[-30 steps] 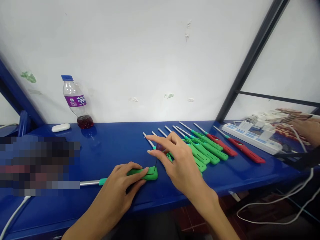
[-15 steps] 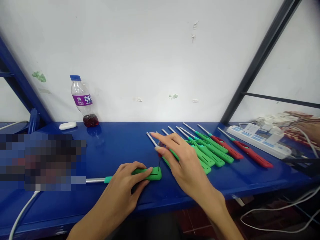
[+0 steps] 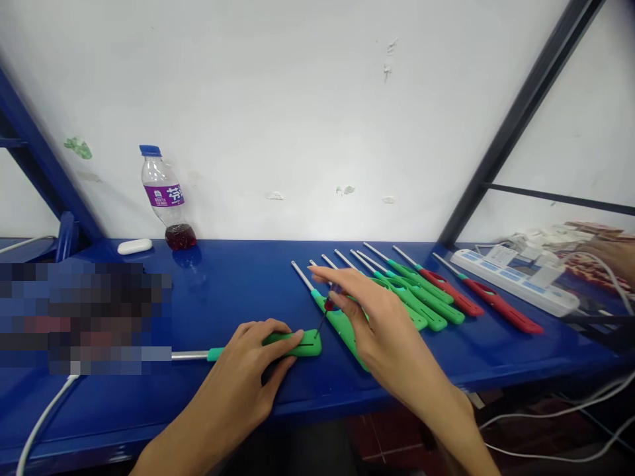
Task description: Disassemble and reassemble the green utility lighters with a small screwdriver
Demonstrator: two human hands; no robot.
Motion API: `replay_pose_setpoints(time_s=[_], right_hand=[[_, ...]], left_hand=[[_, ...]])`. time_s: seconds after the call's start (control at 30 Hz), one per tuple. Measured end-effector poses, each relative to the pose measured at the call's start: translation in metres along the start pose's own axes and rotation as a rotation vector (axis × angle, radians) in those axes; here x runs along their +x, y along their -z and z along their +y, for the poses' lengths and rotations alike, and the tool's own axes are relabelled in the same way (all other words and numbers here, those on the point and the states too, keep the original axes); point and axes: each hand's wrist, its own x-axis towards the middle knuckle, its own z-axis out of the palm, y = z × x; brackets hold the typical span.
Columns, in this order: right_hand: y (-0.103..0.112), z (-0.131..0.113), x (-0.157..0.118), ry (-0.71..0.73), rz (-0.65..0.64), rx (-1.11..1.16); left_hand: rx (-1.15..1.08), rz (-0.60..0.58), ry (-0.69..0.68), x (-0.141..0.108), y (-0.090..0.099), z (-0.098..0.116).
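A green lighter (image 3: pixel 309 344) with a metal tube lies flat near the front of the blue table (image 3: pixel 233 284). My left hand (image 3: pixel 255 360) grips its handle and presses it to the tabletop. In the fingers of my right hand (image 3: pixel 374 314) is a small screwdriver (image 3: pixel 328 304) with a red and dark handle. Its thin shaft slants down to the right end of the green handle, and the tip is at a small hole there. Beside my right hand lie several more green lighters (image 3: pixel 417 305), partly covered by it, and two red lighters (image 3: pixel 501 305).
A bottle (image 3: pixel 166 198) with dark drink stands by the wall, near a white case (image 3: pixel 135 246). On the right lies a white power strip (image 3: pixel 516 281) with cables. A blurred patch covers the left side. Dark metal posts rise at both sides.
My right hand has shifted a little right and flattened, and the screwdriver now leans further to the right. My left hand and the lighter under it have stayed in place.
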Motion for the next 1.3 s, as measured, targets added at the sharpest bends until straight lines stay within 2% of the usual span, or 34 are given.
replay_pose_setpoints(time_s=[0.17, 0.4, 0.53, 0.67, 0.73, 0.83, 0.93, 1.07, 1.2, 1.3], right_hand=[[-0.006, 0.000, 0.001, 0.007, 0.110, -0.037], [-0.019, -0.005, 0.003, -0.019, 0.091, -0.054], [-0.004, -0.008, 0.002, 0.008, 0.087, -0.030], [0.025, -0.020, -0.003, -0.063, 0.301, 0.043], [0.035, -0.024, -0.006, -0.105, 0.360, 0.041], [0.037, -0.021, -0.006, -0.135, 0.300, 0.051], [0.018, -0.010, 0.000, -0.165, 0.199, 0.144], [-0.016, 0.006, 0.007, -0.100, 0.117, 0.160], [-0.043, 0.022, 0.005, -0.010, 0.007, -0.043], [-0.052, 0.033, 0.001, 0.013, -0.111, -0.114]], left_hand=[[0.005, 0.004, -0.007, 0.000, 0.000, 0.000], [0.051, 0.061, -0.052, 0.000, -0.001, -0.002], [0.093, 0.063, -0.136, 0.002, -0.001, -0.004], [0.174, 0.099, -0.330, 0.006, 0.006, 0.007], [0.224, 0.111, -0.388, 0.006, 0.013, 0.019], [0.280, 0.113, -0.441, 0.003, 0.028, 0.036], [0.319, 0.156, -0.433, -0.005, 0.040, 0.044], [0.303, 0.230, -0.353, -0.014, 0.053, 0.038], [0.356, 0.172, -0.364, -0.014, 0.067, 0.030], [0.381, 0.148, -0.345, -0.011, 0.073, 0.026]])
